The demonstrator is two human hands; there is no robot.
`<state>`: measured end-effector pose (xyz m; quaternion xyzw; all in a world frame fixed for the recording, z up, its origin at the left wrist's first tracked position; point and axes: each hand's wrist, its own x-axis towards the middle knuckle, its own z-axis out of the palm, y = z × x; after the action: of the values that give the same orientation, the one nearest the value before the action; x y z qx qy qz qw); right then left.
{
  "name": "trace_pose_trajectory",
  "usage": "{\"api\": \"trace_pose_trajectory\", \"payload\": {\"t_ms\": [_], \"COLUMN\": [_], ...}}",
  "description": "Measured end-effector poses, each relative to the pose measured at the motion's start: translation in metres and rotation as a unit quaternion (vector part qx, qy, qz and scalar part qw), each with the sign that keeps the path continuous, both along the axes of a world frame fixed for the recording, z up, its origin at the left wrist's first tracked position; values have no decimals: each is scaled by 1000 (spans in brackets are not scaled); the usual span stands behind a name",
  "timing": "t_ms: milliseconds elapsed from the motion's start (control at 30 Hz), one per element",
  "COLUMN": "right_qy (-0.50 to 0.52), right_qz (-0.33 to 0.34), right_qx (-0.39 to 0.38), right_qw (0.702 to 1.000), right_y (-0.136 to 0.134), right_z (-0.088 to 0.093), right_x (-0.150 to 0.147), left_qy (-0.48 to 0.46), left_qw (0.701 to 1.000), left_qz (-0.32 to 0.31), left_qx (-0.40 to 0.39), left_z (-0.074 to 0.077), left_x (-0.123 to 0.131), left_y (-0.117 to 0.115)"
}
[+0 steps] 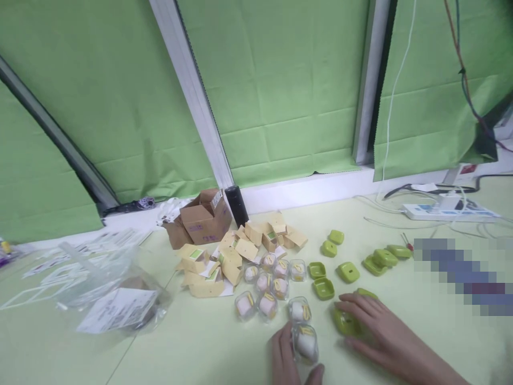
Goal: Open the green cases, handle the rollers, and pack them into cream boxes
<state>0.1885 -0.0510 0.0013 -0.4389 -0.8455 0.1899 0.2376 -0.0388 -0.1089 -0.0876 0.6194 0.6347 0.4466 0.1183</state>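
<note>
At the bottom centre, my left hand (284, 355) curls its fingers and thumb around a small clear plastic case (306, 342) with a white, rounded piece and a yellow strip inside. Another such case (300, 310) sits just beyond it. To the right, my right hand (379, 326) grips a green square plastic shell (345, 321) between fingers and thumb, low over the table. More green shells lie beyond this hand, some hollow side up like this green dish (323, 289), others turned over like this slotted one (348, 272). Several clear cases (267, 306) with pinkish contents are grouped left of centre.
Opened cream card boxes (236, 256) are heaped behind the cases. A brown carton (206, 219) and a black cylinder (236, 206) stand by the wall. Left lies a clear plastic bag (120, 305) with a label; at right, a power strip (449, 211) with cables.
</note>
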Motion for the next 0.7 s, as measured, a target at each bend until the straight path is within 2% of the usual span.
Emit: {"api": "trace_pose_trajectory", "payload": {"t_ms": [133, 200, 233, 267, 300, 367, 433, 467, 500, 567, 700], "right_qy": [134, 230, 286, 351, 421, 554, 647, 676, 696, 721, 741], "right_qz": [-41, -57, -69, -85, -99, -100, -74, -58, -46, -36, -52], "right_qx": [-91, -180, -230, -281, -334, -432, -503, -525, -538, -547, -540], "right_qw": [986, 955, 928, 889, 838, 704, 568, 514, 473, 425, 395], "right_y": [-23, -31, -34, -37, -38, -39, -38, -37, -37, -36, -36], "right_z": [-4, -3, -3, -2, -2, -2, -2, -1, -1, -1, 1], "right_x": [-20, -29, -34, -40, -45, -55, -60, -60, -60, -55, -46], "left_qy": [93, 140, 163, 185, 207, 250, 292, 316, 339, 370, 358], "left_qw": [993, 983, 977, 970, 961, 938, 907, 892, 879, 869, 880], "left_qz": [-3, -22, -33, -44, -53, -66, -97, -120, -139, -156, -127], "left_qx": [73, 116, 135, 154, 174, 232, 289, 301, 304, 290, 284], "left_z": [10, 19, 25, 33, 41, 60, 78, 86, 92, 99, 96], "left_x": [14, 20, 23, 27, 31, 37, 41, 41, 41, 39, 46], "left_y": [1, 2, 3, 5, 7, 13, 20, 23, 25, 27, 27]}}
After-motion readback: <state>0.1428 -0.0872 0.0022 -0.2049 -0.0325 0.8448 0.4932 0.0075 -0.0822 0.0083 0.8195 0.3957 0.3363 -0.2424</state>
